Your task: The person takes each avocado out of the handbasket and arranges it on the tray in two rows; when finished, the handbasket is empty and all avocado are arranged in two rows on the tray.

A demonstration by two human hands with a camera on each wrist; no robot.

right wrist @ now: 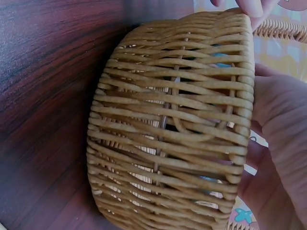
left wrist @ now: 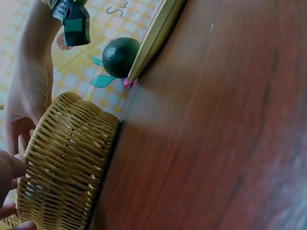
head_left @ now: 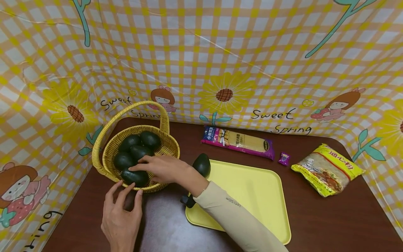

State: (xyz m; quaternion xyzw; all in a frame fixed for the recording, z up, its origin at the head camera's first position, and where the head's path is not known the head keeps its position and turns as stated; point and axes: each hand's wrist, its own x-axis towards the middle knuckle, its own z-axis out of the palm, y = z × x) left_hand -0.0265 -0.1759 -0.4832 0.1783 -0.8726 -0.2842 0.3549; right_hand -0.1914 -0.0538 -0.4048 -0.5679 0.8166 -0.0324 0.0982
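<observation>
A yellow wicker basket (head_left: pixel 174 148) with a tall handle stands at the left of the table, holding several dark green avocados (head_left: pixel 130 142). My right hand (head_left: pixel 167 169) reaches in from the right and holds the nearest avocado (head_left: pixel 135 178), its fingers over the top; the thumb is partly hidden. At the basket's front rim, my left hand (head_left: pixel 121 213) grips the edge with fingertips and thumb. The right wrist view shows the woven wall (right wrist: pixel 168 120), which hides most of the right fingers. Another avocado (head_left: pixel 201 165) sits at the yellow tray's back left corner.
The yellow tray (head_left: pixel 252 196) lies right of the basket, partly under my right forearm. Behind it are a long purple noodle packet (head_left: pixel 239 141) and a small purple wrapped sweet (head_left: pixel 284 158). A yellow food bag (head_left: pixel 329 169) lies at the right. Patterned cloth surrounds the back and sides.
</observation>
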